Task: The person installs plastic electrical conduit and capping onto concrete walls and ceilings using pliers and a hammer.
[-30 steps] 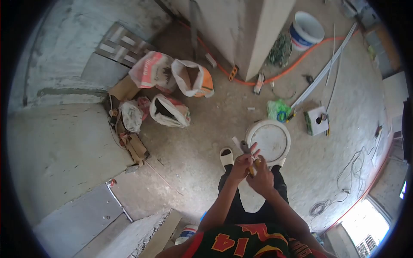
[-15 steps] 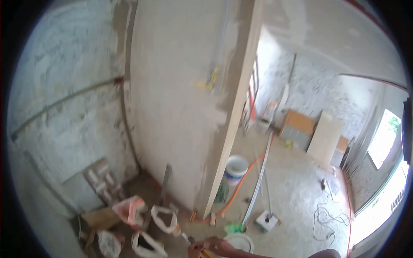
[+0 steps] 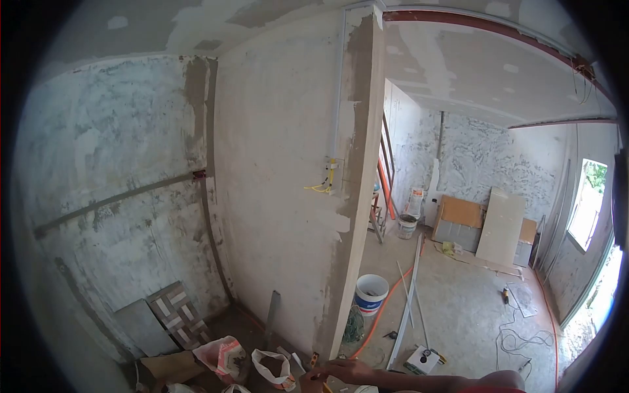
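At the bottom edge my left hand [image 3: 311, 381] and my right hand [image 3: 344, 371] are close together, fingers closed. A thin yellow-orange piece [image 3: 326, 388], perhaps a tool handle, shows between them; the rest is hidden by the fingers and the frame edge, so its kind cannot be told. Just left of my hands stands an open white sack [image 3: 274, 368] with its top rolled down. Beyond it, a red-and-white sack [image 3: 223, 357] slumps. A small orange-and-dark object [image 3: 314, 359] appears right above my left hand, near the partition's foot.
A partition wall [image 3: 282, 164] with yellow wires [image 3: 321, 188] rises ahead. To its right are a white bucket [image 3: 371, 293], an orange hose [image 3: 386, 302], long metal strips [image 3: 407, 308] and a white box [image 3: 422, 360]. Cable [image 3: 524, 337] lies on the floor; boards [image 3: 501, 226] lean at the far wall.
The view has tilted upward, so more ceiling shows and the floor things sit lower. My hands stay together at the bottom, slightly further right. The picture is sharper.
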Motion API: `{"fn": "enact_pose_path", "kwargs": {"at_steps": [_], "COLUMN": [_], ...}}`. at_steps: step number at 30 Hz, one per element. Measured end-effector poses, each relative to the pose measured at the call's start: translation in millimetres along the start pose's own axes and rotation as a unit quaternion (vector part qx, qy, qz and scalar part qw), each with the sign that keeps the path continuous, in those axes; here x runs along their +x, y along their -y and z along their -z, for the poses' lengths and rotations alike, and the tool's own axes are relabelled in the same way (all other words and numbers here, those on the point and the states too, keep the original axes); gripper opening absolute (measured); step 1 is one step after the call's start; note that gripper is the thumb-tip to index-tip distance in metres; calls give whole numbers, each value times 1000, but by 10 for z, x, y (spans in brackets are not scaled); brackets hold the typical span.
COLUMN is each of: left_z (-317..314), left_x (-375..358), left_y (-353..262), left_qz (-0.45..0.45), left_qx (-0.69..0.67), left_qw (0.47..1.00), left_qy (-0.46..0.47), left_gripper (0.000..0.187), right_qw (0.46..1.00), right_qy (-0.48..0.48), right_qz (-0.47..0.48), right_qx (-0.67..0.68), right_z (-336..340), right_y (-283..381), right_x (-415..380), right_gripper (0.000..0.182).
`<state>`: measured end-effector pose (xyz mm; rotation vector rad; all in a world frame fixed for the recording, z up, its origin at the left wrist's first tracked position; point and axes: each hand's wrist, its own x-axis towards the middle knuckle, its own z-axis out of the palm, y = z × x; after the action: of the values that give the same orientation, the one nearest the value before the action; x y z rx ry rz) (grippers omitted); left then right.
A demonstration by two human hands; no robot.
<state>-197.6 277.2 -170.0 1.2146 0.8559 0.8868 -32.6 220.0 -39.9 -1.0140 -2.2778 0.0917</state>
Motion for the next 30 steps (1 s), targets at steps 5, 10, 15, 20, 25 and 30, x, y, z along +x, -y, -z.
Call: {"fn": "enact_pose_path", "kwargs": {"at_steps": [5,10,15,20,25,30], "left_z": [-314,-669,-633,-572,-1111,-1779], "left_x": [-23,35,93,502,1011,1915], "left_y": [-259,-671,-1475,-2380,-3836,-5755], "left_qz": [-29,-46,-142,-292,-438,-628], "left_qx": [-27,-58,-11,43,139,225], "left_qw": [999,997,982,934,848,674], "left_qy": [6,-9,-122,-200,-264,-318], "left_gripper": [19,28,26,32,36,35], "right_qw": [998,996,961,921,914,898], "right_qy": [41,-9,-209,-336,-390,-431], "right_qz": [-13,-12,-181,-157,-57,15], "right_qx": [-41,-83,15,116,97,86], "right_z": [426,942,1563,2698,4103,5911], "right_y": [42,-10,-491,-1111,-1580,-1552], "right_x": [-68,-36,177,527,1103,2206], "right_gripper": [43,34,16,7,18,17]}}
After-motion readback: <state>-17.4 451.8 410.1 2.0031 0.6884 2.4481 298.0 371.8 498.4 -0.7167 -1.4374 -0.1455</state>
